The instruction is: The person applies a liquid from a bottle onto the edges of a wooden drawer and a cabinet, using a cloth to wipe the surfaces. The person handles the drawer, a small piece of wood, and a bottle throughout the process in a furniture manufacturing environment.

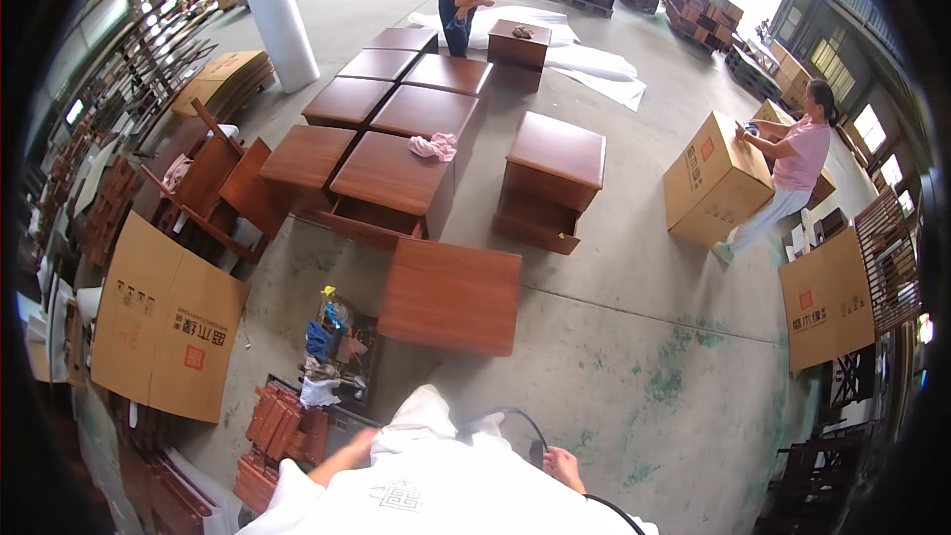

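Gripping a black hose (pixel 515 418) in my right hand (pixel 563 463); left hand (pixel 359 441) state unclear; nearest cabinet (pixel 451 294) untouched.

Big brown closed cardboard box (pixel 715 178) at right, tilted on the floor, red square mark plus dark print on its side, a person's hands on it. Flattened brown cardboard sheet (pixel 825 299) leaning at far right, same red mark. Folded flat brown carton (pixel 166 319) at left, red stamp and dark print. Stack of flat cardboard (pixel 223 77) upper left beside a white bubble-wrap roll (pixel 283 33)
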Motion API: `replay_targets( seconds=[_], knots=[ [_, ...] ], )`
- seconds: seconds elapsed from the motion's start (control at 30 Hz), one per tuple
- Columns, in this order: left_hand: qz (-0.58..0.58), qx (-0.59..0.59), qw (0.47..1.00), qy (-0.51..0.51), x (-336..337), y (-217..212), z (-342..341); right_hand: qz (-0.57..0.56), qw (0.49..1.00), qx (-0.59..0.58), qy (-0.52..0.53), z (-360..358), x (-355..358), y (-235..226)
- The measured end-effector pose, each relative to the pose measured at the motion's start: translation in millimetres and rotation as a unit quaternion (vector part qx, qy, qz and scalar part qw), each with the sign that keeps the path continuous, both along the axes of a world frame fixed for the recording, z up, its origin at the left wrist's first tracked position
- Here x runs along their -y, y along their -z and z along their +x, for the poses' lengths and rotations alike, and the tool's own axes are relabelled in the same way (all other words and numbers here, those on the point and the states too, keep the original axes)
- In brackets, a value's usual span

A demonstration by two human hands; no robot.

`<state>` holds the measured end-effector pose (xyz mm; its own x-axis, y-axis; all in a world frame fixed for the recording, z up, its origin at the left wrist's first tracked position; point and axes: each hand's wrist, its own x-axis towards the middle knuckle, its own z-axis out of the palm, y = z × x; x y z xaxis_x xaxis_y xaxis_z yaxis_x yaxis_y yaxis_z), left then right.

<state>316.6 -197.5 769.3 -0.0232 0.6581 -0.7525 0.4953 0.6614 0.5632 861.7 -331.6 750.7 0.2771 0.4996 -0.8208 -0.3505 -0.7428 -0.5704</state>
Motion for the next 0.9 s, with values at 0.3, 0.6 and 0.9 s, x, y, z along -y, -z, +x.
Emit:
replay_targets(
  seconds=[0.3, 0.6, 0.9],
  knots=[
    [-0.137, 0.016, 0.979, -0.149, 69.9, 19.8, -29.9, -0.033, 0.985, 0.151, -0.082, -52.7, 32.9, -51.8],
    [-0.134, -0.019, 0.941, -0.309, 54.7, -13.5, -54.5, -0.015, 0.951, 0.181, -0.251, 6.0, 9.3, -28.7],
    [-0.199, -0.032, 0.905, -0.375, 89.8, -37.3, 122.1, -0.14, 0.953, 0.067, -0.259, 180.4, -203.6, 16.5]
  ],
)
